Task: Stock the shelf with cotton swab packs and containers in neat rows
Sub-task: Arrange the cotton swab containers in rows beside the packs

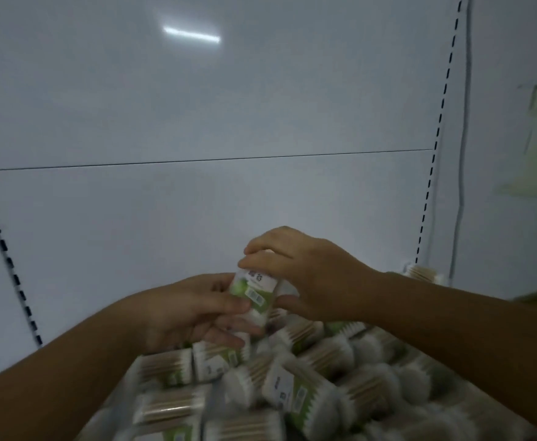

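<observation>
white and green, a swab pack (254, 291) sits just below the middle of the frame, held upright and a little tilted between both hands. the left hand (184, 313) comes in from the lower left, its thumb across the front of the label and its fingers curled round the lower half. the right hand (308, 275) comes in from the right, its fingertips bent over the top end and its thumb tucked against the side, so it pinches the upper part of the same pack

directly beneath the hands, filling the bottom of the frame, lies a heap of packs (292, 383), clear wraps showing wooden sticks with white cotton ends and green labels, lying at all angles and touching one another; the picture is blurred there. whatever holds the heap is hard to make out

behind everything stands a pale grey back panel (197, 106) crossed by a thin seam (197, 160), with a bright streak of light (191, 35) reflected in the upper left. a slotted post (435, 154) runs down the right side and another slotted strip (3, 243) slants down the left edge. at the foot of the right post, just above the right forearm, a lone pack (420, 272) stands apart from the heap
</observation>
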A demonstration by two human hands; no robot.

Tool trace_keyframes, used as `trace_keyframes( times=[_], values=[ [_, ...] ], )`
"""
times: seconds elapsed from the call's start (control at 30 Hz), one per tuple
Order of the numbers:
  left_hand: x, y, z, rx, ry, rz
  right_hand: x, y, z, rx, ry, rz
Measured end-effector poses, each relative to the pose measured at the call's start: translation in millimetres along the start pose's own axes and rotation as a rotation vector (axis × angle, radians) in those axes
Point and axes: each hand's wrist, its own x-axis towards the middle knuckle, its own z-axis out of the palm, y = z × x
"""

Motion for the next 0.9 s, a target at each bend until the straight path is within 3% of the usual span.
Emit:
trace_keyframes(
  times=[0.1,0.2,0.27,0.53,0.67,0.73,0.8,0.9],
  values=[
    [6,-3,14,-0.039,0.051,0.046,-16,23,-2,0.105,-0.057,0.176],
    [8,-12,21,-0.042,0.184,0.131,-48,56,2,0.207,-0.499,0.526],
    [9,-18,27,-0.067,0.276,0.178,-69,62,14,0.183,-0.682,0.578],
    [-4,-27,44,-0.23,0.424,0.275,-82,63,21,0.279,-0.261,0.681],
    [-17,-27,52,-0.378,0.18,0.328,-67,52,0,0.829,0.15,0.764],
    [-12,-29,63,-0.383,0.056,0.319,-52,32,4,0.92,0.17,0.712],
    [0,-32,73,-0.349,0.09,0.29,-39,13,17,0.873,0.131,0.682],
    [3,-37,74,-0.416,0.171,0.312,-28,3,18,0.942,0.211,0.694]
  ],
)
